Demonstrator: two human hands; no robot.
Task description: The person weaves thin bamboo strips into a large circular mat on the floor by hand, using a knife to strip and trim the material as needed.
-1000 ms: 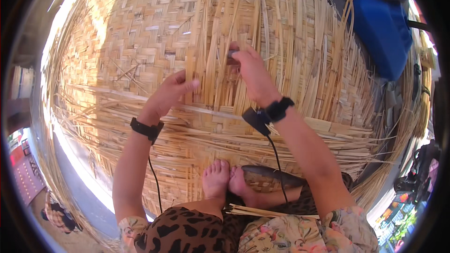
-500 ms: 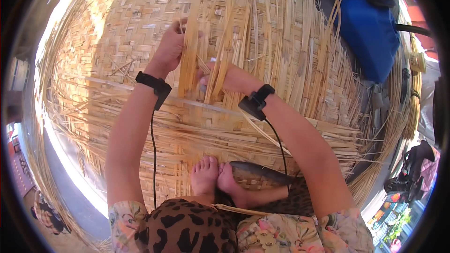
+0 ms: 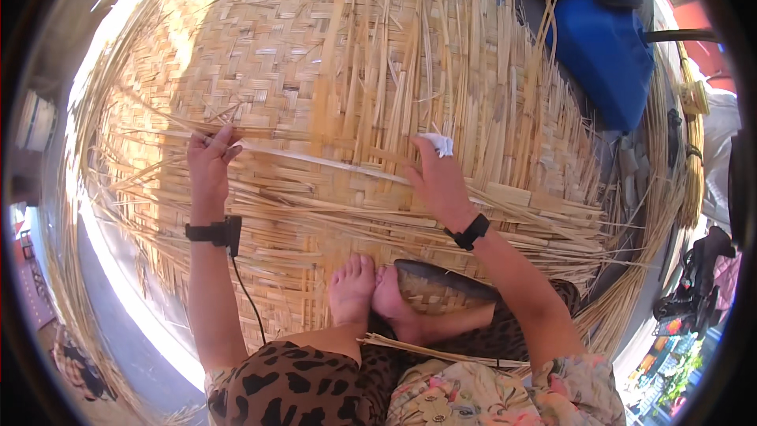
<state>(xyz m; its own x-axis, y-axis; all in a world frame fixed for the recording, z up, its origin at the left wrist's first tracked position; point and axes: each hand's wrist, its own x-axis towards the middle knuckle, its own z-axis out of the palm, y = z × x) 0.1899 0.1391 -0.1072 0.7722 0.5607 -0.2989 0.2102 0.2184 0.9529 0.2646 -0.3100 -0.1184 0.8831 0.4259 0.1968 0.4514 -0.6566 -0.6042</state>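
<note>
A person's left hand [image 3: 210,164], fingers slightly parted, touches long, pale strips [image 3: 331,163] lying across a woven mat [image 3: 264,39]. The right hand [image 3: 444,188] curls loosely farther along them; whether either grips cannot be told.

Floral sleeves [image 3: 579,385], black wristbands [image 3: 206,233]

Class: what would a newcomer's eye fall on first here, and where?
A broad woven mat fills the middle, loose strips running toward the top edge. A solid blue object stands out at upper right. Over the mat, the left hand and right hand flank the picture's centre.
</note>
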